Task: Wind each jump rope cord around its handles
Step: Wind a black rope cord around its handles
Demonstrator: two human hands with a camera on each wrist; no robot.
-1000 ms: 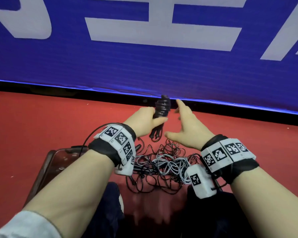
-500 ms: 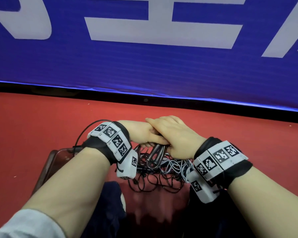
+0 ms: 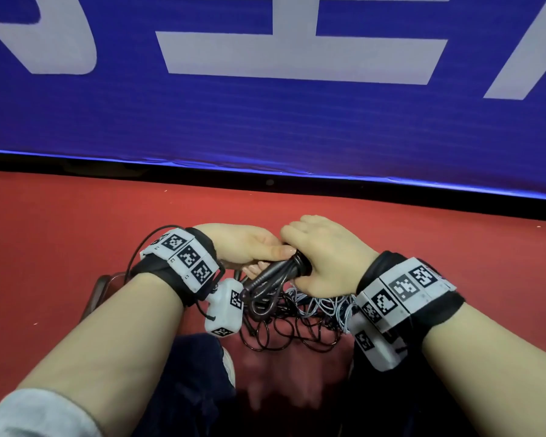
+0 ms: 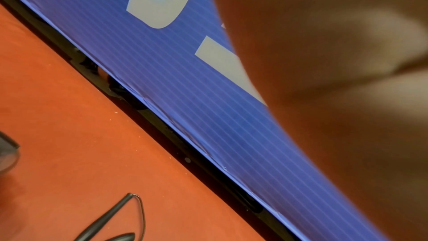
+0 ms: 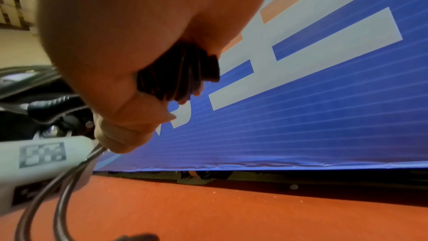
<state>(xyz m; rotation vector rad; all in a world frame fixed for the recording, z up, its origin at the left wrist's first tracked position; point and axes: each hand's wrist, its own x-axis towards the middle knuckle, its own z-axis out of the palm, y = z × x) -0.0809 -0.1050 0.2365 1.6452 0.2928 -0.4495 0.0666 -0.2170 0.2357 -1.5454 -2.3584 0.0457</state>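
While the right hand (image 3: 325, 257) wraps its fingers (image 3: 300, 234) round the wound end of the black rope (image 3: 275, 275), and the left hand (image 3: 249, 247) pinches the same bundle from the other side with its thumb on top, the coils could still spring loose: the cord looks stiff, and a few loops hang free below the grip just above the pile (image 3: 297, 320) of unwound ropes on the floor (image 3: 76, 231). If either grip eases before the tail is tucked, the turns may slide off the handles, or the hanging loops may snag in the pile and drag other cords up. A second ago the left hand alone held the bundle upright and farther out, with the right hand spread beside it; half a second ago both hands had closed over it lower down; now the bundle lies tilted between them, near the knees.
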